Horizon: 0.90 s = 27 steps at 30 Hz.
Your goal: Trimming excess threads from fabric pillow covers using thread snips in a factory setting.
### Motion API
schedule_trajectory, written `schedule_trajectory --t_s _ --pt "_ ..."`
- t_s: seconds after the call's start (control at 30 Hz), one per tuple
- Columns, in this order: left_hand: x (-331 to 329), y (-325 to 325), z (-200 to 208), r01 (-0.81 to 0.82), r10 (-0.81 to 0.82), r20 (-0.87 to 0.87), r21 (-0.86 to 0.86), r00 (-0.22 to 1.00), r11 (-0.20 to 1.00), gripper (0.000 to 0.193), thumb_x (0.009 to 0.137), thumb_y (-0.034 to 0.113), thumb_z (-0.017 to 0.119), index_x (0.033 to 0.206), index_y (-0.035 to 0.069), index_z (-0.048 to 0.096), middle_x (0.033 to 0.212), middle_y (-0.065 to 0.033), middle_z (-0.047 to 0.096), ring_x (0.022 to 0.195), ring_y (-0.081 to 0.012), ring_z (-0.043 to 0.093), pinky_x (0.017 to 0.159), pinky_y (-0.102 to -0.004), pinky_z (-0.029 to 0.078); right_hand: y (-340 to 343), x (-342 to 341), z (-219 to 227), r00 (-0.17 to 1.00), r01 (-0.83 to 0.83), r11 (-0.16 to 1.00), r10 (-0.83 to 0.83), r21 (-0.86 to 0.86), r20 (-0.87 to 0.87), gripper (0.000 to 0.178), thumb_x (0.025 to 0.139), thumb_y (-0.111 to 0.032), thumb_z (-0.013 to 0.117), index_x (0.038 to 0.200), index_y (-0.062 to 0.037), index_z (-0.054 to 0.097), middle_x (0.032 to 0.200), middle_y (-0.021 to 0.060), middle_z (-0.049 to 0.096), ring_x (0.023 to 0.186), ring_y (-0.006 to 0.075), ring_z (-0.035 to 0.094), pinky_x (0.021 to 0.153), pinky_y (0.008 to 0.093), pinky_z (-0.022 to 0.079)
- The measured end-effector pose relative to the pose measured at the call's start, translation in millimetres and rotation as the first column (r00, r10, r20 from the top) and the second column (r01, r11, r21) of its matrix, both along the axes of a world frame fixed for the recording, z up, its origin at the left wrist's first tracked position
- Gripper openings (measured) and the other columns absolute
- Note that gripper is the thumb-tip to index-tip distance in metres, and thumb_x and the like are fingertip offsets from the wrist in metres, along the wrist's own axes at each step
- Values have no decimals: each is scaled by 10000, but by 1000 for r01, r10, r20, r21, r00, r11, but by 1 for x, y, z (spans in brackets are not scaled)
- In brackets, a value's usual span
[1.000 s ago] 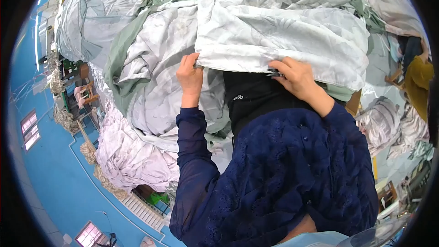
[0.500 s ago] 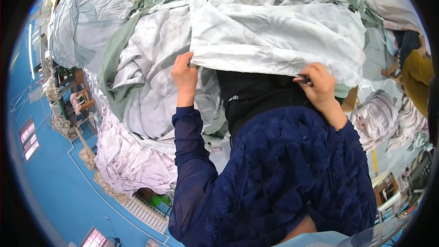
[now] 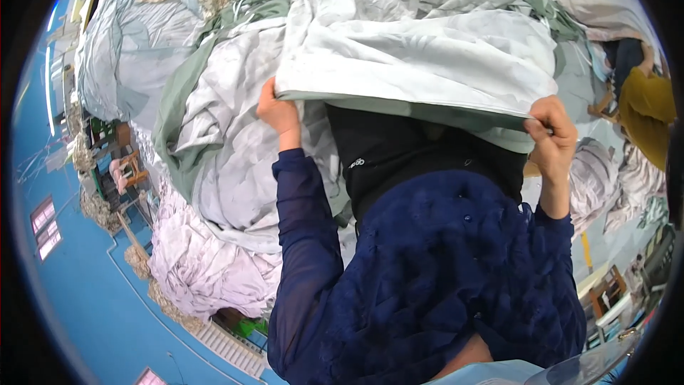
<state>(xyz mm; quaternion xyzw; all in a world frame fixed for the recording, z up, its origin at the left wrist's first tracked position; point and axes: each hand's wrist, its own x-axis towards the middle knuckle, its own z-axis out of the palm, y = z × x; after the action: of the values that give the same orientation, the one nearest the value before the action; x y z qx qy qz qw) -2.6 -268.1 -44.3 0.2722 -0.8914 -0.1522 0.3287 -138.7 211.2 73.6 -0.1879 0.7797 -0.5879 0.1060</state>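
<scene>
A pale, faintly patterned fabric sheet [image 3: 420, 64] with a grey-green underside [image 3: 427, 113] stretches across in front of me, over my lap. My left hand [image 3: 278, 115] pinches its near edge at the left corner. At the right end of the same edge, the fingers of my right hand [image 3: 554, 128] are closed on the cloth. Between the hands the edge runs nearly straight, slanting slightly down to the right. Whether my right hand also holds a small tool is hidden by its curled fingers.
Heaped pale cloth with green parts [image 3: 174, 121] lies to the left, above a pinkish-white fabric pile [image 3: 206, 260]. Grey-blue fabric [image 3: 142, 50] is bunched at the far left. On the right are a person's mustard-coloured clothing [image 3: 645, 114], more bundles [image 3: 595, 175] and a wooden stool [image 3: 607, 291].
My right hand has slid right along the edge to its right end; the small dark object seen in it before no longer shows. My left hand shifted slightly left. The green underside now shows.
</scene>
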Motion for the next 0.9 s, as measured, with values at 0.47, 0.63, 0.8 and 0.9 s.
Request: schedule_trajectory --t_s 0.47,0.63,0.8,0.9 --pt "71 -25 309 876 -924 -349 481 156 -34 230 836 180 573 751 -33 584 792 -79 571 752 -163 550 745 -312 459 102 -34 -2 882 290 932 -173 -216 439 152 858 -181 662 876 -63 568 802 -58 513 720 37 452 634 190 330" --pt "14 3 255 202 -323 105 590 941 781 127 783 52 662 733 10 553 678 13 476 637 -105 437 612 -252 348 101 -59 -44 880 265 962 -216 -60 423 134 890 -178 658 833 -72 599 745 -90 507 670 18 425 593 193 318" --pt "-39 -52 107 140 -340 76 811 937 569 95 851 57 705 832 46 612 753 50 578 670 -28 490 622 -187 380 102 -69 -97 914 328 935 -350 133 204 208 852 -172 694 760 0 623 680 -52 542 659 31 444 572 230 361" --pt "-58 -37 68 119 -276 60 801 959 586 72 854 58 704 847 42 634 754 40 607 652 -29 498 608 -187 388 97 -68 -103 892 399 896 -429 197 146 180 858 -149 693 783 -4 619 656 -62 520 661 29 455 587 215 360"
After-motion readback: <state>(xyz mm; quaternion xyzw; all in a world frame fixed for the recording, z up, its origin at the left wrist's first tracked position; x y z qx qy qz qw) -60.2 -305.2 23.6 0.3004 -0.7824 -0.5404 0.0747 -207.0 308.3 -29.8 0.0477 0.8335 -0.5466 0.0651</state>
